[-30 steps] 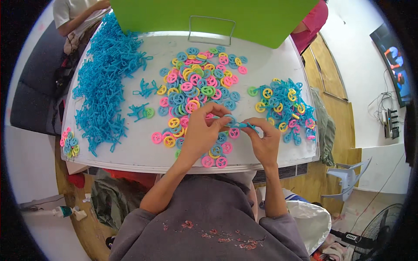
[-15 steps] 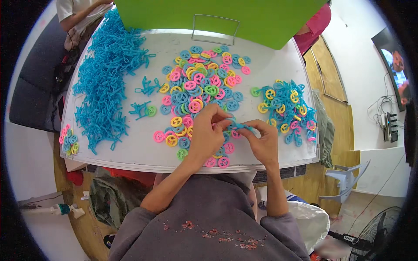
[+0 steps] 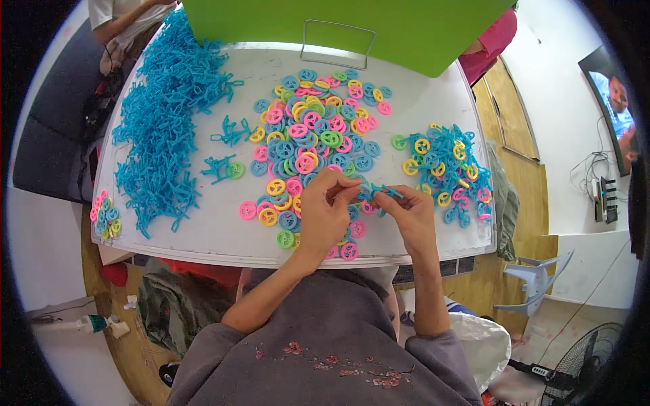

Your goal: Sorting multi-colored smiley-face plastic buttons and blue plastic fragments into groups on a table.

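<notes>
My left hand (image 3: 325,215) pinches a blue plastic wheel (image 3: 365,191) over the near part of the wheel heap. Close beside it, my right hand (image 3: 414,215) grips a blue forked plastic piece (image 3: 393,192) between thumb and fingers. The two parts meet between my fingertips; whether they are joined I cannot tell. Spoked wheels (image 3: 313,122) in pink, yellow, blue and green spread up the middle of the table. Many blue forked pieces (image 3: 159,128) are heaped at the left. At the right lies a pile of blue pieces with coloured wheels (image 3: 447,166).
Loose blue pieces (image 3: 231,131) and a green wheel (image 3: 236,170) lie left of centre. A small wheel cluster (image 3: 106,218) sits at the left edge. A green panel (image 3: 325,24) with a wire handle (image 3: 338,23) stands across the far side. Two other people are partly visible beyond.
My hands have shifted slightly, and the right fingers have turned, so the blue forked piece now points up and right. The wheel stays in my left fingertips.
</notes>
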The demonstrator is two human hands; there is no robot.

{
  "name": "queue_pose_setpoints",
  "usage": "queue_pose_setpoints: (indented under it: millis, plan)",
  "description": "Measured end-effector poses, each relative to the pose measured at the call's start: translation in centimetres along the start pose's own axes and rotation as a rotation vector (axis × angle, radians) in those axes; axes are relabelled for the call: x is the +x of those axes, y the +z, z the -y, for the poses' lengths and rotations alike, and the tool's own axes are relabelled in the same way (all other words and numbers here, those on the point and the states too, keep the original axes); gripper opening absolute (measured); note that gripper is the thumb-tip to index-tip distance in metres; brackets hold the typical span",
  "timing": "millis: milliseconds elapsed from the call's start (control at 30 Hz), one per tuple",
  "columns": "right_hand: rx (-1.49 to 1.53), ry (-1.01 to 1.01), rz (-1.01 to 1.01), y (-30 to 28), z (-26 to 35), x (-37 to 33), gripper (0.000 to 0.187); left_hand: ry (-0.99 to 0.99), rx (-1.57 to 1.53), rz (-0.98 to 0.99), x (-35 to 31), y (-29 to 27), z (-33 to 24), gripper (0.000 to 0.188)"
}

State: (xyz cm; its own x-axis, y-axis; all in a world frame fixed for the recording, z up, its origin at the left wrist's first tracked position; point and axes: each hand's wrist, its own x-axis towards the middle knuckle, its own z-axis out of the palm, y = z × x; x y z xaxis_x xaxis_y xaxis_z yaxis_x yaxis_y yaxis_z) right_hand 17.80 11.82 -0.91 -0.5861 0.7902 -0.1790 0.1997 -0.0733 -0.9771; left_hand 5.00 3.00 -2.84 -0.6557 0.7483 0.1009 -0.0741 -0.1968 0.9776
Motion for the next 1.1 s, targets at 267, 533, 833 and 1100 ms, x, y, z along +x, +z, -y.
queue_pose_setpoints:
  millis: [267,533,833,1100]
  plan:
    - [0.232,0.128,0.121,-0.5,-1.8,0.6,0.022,0.004,-0.037,-0.001,-0.1,0.2,-0.1,0.013]
    - [0.334,0.143,0.090,0.1,-2.0,0.7,0.023,-0.138,-0.107,-0.028,0.1,0.3,-0.2,0.007]
    - [0.499,0.264,0.217,0.0,-1.9,1.0,0.026,-0.064,-0.009,-0.048,-0.3,0.2,-0.3,0.005]
    - [0.509,0.338,0.210,0.6,-1.9,0.8,0.024,0.115,0.069,-0.114,-0.8,0.5,-0.2,0.006]
